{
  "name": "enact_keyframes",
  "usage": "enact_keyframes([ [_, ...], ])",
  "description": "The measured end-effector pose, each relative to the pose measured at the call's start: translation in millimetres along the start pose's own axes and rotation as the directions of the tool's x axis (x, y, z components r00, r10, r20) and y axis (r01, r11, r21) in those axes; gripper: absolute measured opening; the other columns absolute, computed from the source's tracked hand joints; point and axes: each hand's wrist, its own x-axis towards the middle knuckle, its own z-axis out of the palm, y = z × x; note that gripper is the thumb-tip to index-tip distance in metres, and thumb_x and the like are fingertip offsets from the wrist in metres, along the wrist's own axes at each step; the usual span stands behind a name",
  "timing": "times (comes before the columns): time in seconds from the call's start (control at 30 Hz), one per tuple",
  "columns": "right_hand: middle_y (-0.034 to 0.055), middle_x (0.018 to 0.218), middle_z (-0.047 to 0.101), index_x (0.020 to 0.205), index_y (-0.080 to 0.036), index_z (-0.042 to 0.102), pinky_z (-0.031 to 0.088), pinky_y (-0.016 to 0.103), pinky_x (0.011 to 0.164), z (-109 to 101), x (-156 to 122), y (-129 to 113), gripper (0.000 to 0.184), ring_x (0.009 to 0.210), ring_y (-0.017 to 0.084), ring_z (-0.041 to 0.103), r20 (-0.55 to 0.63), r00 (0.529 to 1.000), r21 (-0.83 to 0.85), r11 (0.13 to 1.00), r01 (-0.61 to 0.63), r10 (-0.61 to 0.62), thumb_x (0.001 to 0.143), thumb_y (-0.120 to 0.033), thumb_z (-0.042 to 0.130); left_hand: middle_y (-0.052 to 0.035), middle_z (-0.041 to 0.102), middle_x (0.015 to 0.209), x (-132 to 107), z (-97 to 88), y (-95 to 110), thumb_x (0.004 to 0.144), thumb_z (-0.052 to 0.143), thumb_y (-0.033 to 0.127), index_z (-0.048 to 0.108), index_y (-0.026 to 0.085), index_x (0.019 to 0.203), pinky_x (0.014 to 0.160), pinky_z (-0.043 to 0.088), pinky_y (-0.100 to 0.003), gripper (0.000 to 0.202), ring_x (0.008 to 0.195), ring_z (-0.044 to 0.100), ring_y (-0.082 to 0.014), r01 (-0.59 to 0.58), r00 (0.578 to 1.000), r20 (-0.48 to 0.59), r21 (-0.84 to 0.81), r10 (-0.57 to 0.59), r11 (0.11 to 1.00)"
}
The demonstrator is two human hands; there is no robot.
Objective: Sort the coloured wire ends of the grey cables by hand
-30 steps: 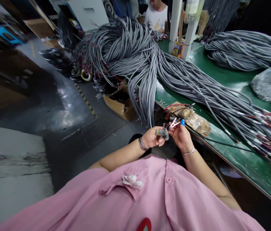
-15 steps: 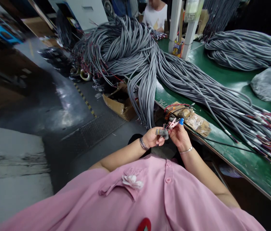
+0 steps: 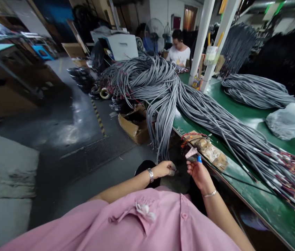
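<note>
My left hand (image 3: 166,169) is closed in front of my body, its fingertips covered in grey fabric. Whether anything sits between them is too small to make out. A short way to the right, my right hand (image 3: 198,172) grips a small pale pink tool (image 3: 191,152), whose exact kind is unclear. A blue cover (image 3: 199,159) is on the thumb of that hand. Just beyond it, a worn block wrapped in clear tape (image 3: 215,157) lies at the bench edge, with red and orange wires (image 3: 189,136) beside it.
A large bundle of grey cables (image 3: 215,111) stretches across the green bench (image 3: 257,123), some hanging over its edge. A coiled cable bundle (image 3: 259,90) and a clear plastic bag (image 3: 288,120) lie behind. A cardboard box (image 3: 130,127) stands on the floor. Another person (image 3: 180,50) sits beyond.
My hands have moved apart; they were together at thin coloured wire ends. Those wires no longer show in my left hand. The view has tilted upward.
</note>
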Motion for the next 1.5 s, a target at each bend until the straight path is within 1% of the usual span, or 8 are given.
enact_keyframes([
  [0.23, 0.0043, 0.084, 0.069, 0.095, -0.025, 0.074, 0.045, 0.027, 0.056, 4.7, -51.1, -63.9, 0.023, 0.06, 0.013, 0.054, 0.276, 0.961, -0.559, 0.81, 0.176, -0.018, 0.081, -0.042, 0.068, -0.0051, 0.069, 0.078, -3.3, -20.5, 8.7, 0.065, 0.074, 0.026, 0.067, 0.012, 0.082, 0.07, 0.048, -0.026, 0.023, 0.072, 0.062, -0.0146, -0.086, 0.995, -0.037, 0.138, 0.091, 0.987],
  [0.37, 0.0056, 0.079, 0.067, 0.088, -0.024, 0.073, 0.042, 0.029, 0.056, 0.1, -64.9, -123.4, 0.025, 0.06, 0.014, 0.052, 0.298, 0.954, -0.685, 0.688, 0.239, -0.035, 0.082, -0.048, 0.066, -0.0058, 0.069, 0.079, -5.9, -29.3, 46.6, 0.071, 0.073, 0.032, 0.066, 0.012, 0.087, 0.069, 0.05, -0.028, 0.027, 0.071, 0.063, -0.015, -0.169, 0.981, -0.067, 0.172, 0.183, 0.97],
  [0.53, 0.0008, 0.069, 0.059, 0.092, -0.016, 0.068, 0.038, 0.026, 0.055, -34.5, -42.3, -167.7, 0.042, 0.057, 0.011, 0.044, 0.229, 0.969, -0.771, 0.589, 0.242, -0.098, 0.08, -0.055, 0.064, -0.0077, 0.07, 0.085, -0.7, -30.6, 110.3, 0.08, 0.066, 0.037, 0.065, 0.012, 0.095, 0.077, 0.053, -0.032, 0.029, 0.078, 0.067, -0.0176, -0.345, 0.93, -0.026, 0.292, 0.368, 0.892],
  [0.7, 0.0, 0.064, 0.058, 0.087, -0.015, 0.066, 0.037, 0.025, 0.05, -78.9, -4.4, -164.1, 0.044, 0.054, 0.011, 0.046, 0.028, 0.955, -0.832, 0.522, 0.185, -0.294, 0.079, -0.058, 0.06, -0.0058, 0.07, 0.103, 36.0, -21.6, 175.5, 0.085, 0.057, 0.032, 0.068, 0.018, 0.102, 0.09, 0.049, -0.032, 0.025, 0.095, 0.064, -0.0184, -0.494, 0.799, 0.122, 0.692, 0.589, 0.526],
  [0.9, 0.0055, 0.086, 0.07, 0.105, -0.019, 0.065, 0.051, 0.031, 0.062, -102.6, 8.1, -159.7, 0.04, 0.074, 0.019, 0.064, -0.038, 0.874, -0.844, 0.484, 0.232, -0.484, 0.082, -0.051, 0.055, -0.0082, 0.065, 0.12, 119.7, 8.5, 224.2, 0.08, 0.059, 0.027, 0.06, 0.018, 0.118, 0.101, 0.043, -0.037, 0.039, 0.114, 0.057, -0.0236, -0.333, 0.76, 0.256, 0.943, 0.597, 0.019],
  [1.0, 0.0072, 0.102, 0.071, 0.112, -0.021, 0.065, 0.051, 0.038, 0.082, -103.1, 5.4, -162.6, 0.038, 0.091, 0.023, 0.066, 0.101, 0.82, -0.898, 0.303, 0.319, -0.563, 0.085, -0.045, 0.054, -0.0109, 0.064, 0.12, 154.1, 26.2, 234.2, 0.079, 0.057, 0.027, 0.055, 0.016, 0.12, 0.098, 0.043, -0.036, 0.042, 0.113, 0.058, -0.0248, -0.219, 0.816, 0.294, 0.954, 0.498, -0.204],
  [1.13, 0.0075, 0.102, 0.071, 0.111, -0.022, 0.066, 0.048, 0.04, 0.089, -101.4, 4.1, -164.0, 0.034, 0.093, 0.024, 0.065, 0.18, 0.772, -0.945, 0.111, 0.308, -0.61, 0.086, -0.041, 0.053, -0.0166, 0.068, 0.104, 179.7, 33.5, 237.7, 0.076, 0.057, 0.025, 0.049, 0.011, 0.122, 0.089, 0.046, -0.039, 0.048, 0.1, 0.064, -0.0288, -0.148, 0.853, 0.248, 0.959, 0.458, -0.243],
  [1.5, 0.0049, 0.077, 0.065, 0.079, -0.021, 0.061, 0.044, 0.033, 0.069, -98.8, -1.7, -168.9, 0.023, 0.071, 0.021, 0.058, 0.183, 0.73, -0.976, -0.034, 0.213, -0.659, 0.087, -0.038, 0.048, -0.0082, 0.072, 0.099, 201.3, 35.1, 268.0, 0.06, 0.066, 0.058, 0.066, 0.021, 0.089, 0.085, 0.045, -0.035, 0.047, 0.096, 0.065, -0.0275, -0.169, 0.955, 0.24, 0.924, 0.174, -0.343],
])
